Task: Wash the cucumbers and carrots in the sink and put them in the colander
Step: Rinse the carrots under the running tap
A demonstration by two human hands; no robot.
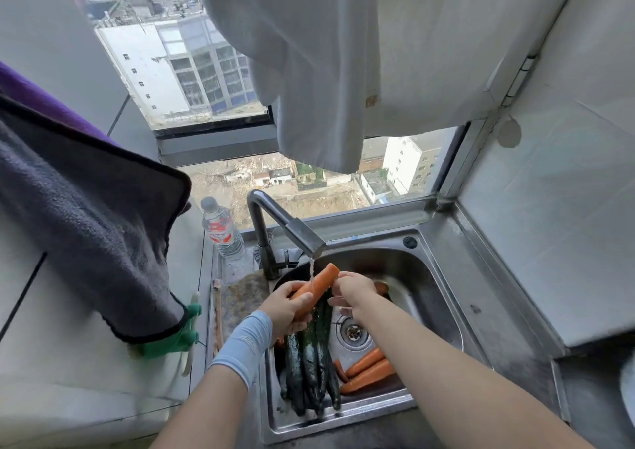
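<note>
Under the faucet [295, 233] stream: left hand [285, 306] grips tilted carrot [321, 283] low; right hand [355, 292] pinches its upper end. Cucumbers [309, 362] just below, sink [433, 294] wall near on the right.

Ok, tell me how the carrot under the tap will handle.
The carrot looks stiff: gripped low by the left hand, it juts out straight. Wet from the tap water, it is probably slippery. Round, it would likely roll if dropped.

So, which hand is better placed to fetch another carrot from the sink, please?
Probably the right hand: the left hand grips the held carrot, and the loose carrots lie on the right.
</note>
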